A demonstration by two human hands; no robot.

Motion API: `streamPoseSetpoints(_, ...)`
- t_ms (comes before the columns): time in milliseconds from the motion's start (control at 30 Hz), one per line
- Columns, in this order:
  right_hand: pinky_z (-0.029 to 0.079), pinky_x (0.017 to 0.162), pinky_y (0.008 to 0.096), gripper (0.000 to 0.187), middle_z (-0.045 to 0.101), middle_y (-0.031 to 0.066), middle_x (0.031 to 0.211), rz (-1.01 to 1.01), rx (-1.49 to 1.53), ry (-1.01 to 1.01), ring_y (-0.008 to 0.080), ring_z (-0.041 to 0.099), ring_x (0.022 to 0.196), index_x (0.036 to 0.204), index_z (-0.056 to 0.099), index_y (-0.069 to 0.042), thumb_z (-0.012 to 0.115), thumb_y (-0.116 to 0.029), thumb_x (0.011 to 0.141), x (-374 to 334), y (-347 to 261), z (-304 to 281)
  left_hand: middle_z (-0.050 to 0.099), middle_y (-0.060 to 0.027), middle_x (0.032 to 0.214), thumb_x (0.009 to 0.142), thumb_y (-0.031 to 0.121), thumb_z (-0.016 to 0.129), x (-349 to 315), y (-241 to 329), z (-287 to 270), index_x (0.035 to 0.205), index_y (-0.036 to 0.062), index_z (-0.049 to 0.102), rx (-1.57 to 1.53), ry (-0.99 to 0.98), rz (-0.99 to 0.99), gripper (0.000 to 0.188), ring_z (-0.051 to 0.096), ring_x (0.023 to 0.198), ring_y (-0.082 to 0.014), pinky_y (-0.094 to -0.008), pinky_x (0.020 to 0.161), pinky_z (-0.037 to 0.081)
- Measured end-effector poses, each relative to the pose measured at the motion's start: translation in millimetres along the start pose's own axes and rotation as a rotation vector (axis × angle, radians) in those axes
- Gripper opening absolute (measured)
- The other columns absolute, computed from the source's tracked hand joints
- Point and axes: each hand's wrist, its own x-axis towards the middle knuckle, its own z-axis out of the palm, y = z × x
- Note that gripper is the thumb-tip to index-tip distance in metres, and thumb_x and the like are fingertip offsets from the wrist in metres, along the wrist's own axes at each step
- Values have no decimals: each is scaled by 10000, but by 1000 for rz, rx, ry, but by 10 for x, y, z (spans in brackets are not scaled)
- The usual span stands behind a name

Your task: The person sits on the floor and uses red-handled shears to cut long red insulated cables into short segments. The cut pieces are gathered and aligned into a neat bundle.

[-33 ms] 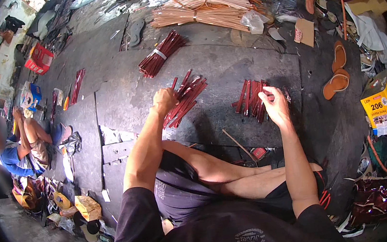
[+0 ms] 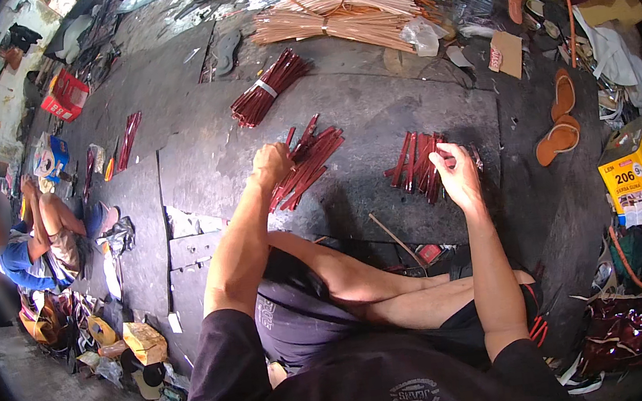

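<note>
Two loose piles of glossy dark red strips lie on the dark floor mat in front of me. Over the near left edge of the left pile point(image 2: 312, 163) is my left hand point(image 2: 272, 163), its fingers curled in; what they hold, if anything, is hidden. My right hand point(image 2: 458, 173) reaches the right side of the other pile point(image 2: 414, 163), thumb and forefinger bent together at the end of a strip. Farther off lies a bundle of similar dark red strips point(image 2: 270, 88), bound round its middle with a pale band.
Tan strip bundles point(image 2: 331, 19) lie at the far side. Two brown sandals point(image 2: 558, 141) and a yellow box point(image 2: 629, 175) stand to the right. A thin stick point(image 2: 398, 241) lies near my legs. At left sits another person point(image 2: 31, 256), beside a red box point(image 2: 65, 96).
</note>
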Motion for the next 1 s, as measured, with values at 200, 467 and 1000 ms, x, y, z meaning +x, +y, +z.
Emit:
streamPoseSetpoints(200,525,756,349,373,639,134,1045,-26,25,-10,224,647,840,1141,637,-61,696,-317,877,81,-73,10,686,-233,937,814,321,629,80,-268,70,936,28,684,-71,63,-102,322,668,908,-394,-456,826,530)
streamPoseSetpoints(467,518,733,293,375,627,97,1051,-19,35,-65,156,589,831,1163,629,-31,691,-281,889,72,-118,5,691,-207,968,721,358,757,90,-159,98,988,21,663,-87,-16,-136,440,664,950,-361,-425,853,517)
streamPoseSetpoints(1000,535,744,318,363,645,129,1045,-80,124,-147,196,635,865,1140,638,-34,686,-299,897,-9,-324,97,715,-185,896,778,297,732,-110,-209,-473,1091,52,672,-392,-16,-77,403,704,832,-239,-365,747,531)
